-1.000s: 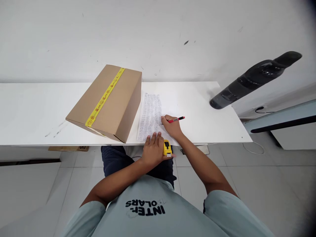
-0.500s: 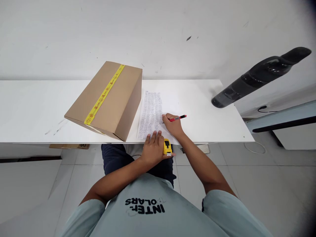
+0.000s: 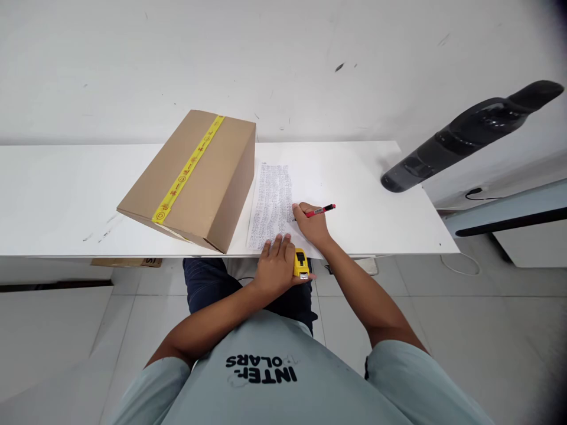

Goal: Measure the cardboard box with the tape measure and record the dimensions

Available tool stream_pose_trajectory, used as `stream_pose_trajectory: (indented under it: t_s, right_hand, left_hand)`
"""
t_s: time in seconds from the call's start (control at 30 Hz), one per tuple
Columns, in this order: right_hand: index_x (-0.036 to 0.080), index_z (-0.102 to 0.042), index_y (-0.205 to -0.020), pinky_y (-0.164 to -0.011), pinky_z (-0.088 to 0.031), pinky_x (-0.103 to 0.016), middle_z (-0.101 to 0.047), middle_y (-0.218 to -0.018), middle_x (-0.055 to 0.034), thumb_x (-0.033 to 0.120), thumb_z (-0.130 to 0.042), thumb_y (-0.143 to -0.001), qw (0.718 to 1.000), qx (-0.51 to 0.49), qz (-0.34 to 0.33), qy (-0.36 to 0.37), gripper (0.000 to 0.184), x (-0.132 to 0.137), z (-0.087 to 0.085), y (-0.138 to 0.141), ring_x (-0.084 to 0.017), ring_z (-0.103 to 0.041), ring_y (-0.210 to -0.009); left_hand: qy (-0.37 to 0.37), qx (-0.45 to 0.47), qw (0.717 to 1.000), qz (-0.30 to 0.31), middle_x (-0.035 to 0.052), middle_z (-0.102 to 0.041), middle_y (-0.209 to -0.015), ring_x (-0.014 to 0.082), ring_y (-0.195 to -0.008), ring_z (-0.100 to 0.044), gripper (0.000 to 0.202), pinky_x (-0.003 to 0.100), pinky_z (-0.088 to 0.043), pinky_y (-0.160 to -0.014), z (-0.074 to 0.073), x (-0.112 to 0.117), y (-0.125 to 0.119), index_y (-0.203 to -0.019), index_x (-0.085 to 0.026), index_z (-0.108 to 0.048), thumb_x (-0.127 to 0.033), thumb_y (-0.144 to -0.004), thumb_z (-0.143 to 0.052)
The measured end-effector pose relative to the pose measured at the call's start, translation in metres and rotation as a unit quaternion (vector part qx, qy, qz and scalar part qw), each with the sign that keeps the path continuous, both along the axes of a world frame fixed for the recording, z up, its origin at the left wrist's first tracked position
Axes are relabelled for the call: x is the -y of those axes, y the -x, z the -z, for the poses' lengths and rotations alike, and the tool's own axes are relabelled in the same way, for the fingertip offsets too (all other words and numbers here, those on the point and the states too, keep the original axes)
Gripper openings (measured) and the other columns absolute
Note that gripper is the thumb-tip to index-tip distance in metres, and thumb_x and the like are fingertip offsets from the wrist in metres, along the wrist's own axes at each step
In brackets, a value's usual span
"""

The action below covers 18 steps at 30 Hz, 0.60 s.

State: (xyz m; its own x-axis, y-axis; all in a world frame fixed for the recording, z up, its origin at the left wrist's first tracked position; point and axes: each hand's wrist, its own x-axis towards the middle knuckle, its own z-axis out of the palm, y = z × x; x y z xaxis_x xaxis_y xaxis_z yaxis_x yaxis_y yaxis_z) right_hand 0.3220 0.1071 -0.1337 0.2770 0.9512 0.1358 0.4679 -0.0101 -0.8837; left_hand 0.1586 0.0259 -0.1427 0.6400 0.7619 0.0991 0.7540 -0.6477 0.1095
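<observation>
My right hand (image 3: 311, 224) is closed round a red pen (image 3: 321, 211) with a black end, its writing tip hidden by the fingers. It rests at the right side of a paper sheet (image 3: 271, 203) covered in dense handwriting. My left hand (image 3: 277, 268) lies at the table's front edge, fingertips on the lower part of the sheet. A yellow tape measure (image 3: 302, 264) is held between that hand's thumb and its side. Left of the paper sits a closed cardboard box (image 3: 197, 171), sealed with yellow printed tape (image 3: 186, 171).
The white table (image 3: 363, 195) runs along a wall. At its right end stands a dark, glossy cylindrical device (image 3: 465, 139), leaning right in the picture. Below the table are flattened cardboard (image 3: 126, 262), a white object (image 3: 367, 267) and a cable (image 3: 460, 273) on the floor.
Both hands keep their holds on the pen and the tape measure. The whole view has shifted very slightly; the box and paper stay in place.
</observation>
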Motion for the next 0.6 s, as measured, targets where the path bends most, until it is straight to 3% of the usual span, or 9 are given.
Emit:
stream_pose_trajectory:
  t_s: [0.43, 0.6]
  right_hand:
    - [0.026, -0.026, -0.058, -0.054, -0.03, -0.03, -0.032, -0.053, 0.0056, 0.056, -0.052, -0.094, 1.0, 0.01, -0.005, -0.009, 0.054, -0.003, 0.003, -0.001, -0.013, -0.033, -0.054]
    - [0.026, -0.028, -0.057, -0.057, -0.031, -0.031, -0.033, -0.053, 0.0049, 0.054, -0.049, -0.095, 0.998, 0.055, 0.033, -0.03, 0.051, -0.002, 0.001, 0.002, -0.015, -0.035, -0.055]
  left_hand:
    - [0.02, 0.015, 1.0, -0.013, 0.0221, -0.05, -0.156, 0.0348, -0.146, -0.049, 0.098, 0.046, -0.037, -0.123, 0.0, -0.001, -0.002, -0.147, -0.007, -0.054, -0.082, -0.084, -0.056]
    - [0.097, 0.084, 0.991, -0.023, 0.0237, -0.057, -0.15, 0.0364, -0.142, -0.054, 0.095, 0.049, -0.04, -0.121, -0.014, -0.01, 0.004, -0.142, -0.009, -0.056, -0.077, -0.077, -0.071]
